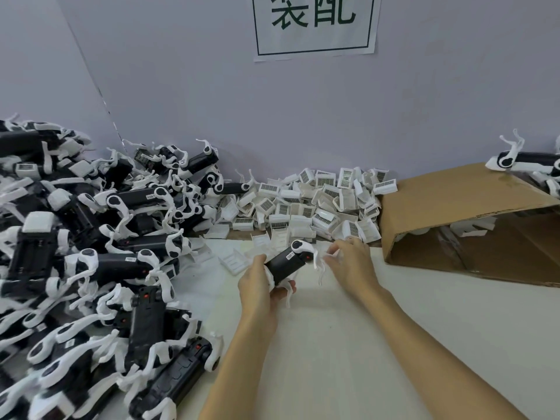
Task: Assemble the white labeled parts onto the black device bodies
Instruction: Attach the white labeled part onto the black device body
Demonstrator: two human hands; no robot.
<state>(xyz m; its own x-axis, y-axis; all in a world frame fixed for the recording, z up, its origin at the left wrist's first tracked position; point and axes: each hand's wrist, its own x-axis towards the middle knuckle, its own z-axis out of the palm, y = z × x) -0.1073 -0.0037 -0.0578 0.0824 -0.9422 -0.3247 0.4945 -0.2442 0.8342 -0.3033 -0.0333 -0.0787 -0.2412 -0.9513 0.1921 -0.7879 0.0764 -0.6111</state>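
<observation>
Holding black device body (283, 264): left hand (257, 286) clamped; right hand (351, 262) pinching its white arm; wall sign (313, 24) "装配".

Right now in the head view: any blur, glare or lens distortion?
Head view: wide-angle bending bows the wall edges; flat, soft light, no glare, faint shadows; right hand fingers blurred against the white plastic arm; left hand and the black device body it grips are sharper; barcodes on the white labeled parts are unreadable.

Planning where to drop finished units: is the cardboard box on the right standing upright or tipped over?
Tipped over. The cardboard box lies on its side, its opening facing the person, with white parts visible inside.
</observation>
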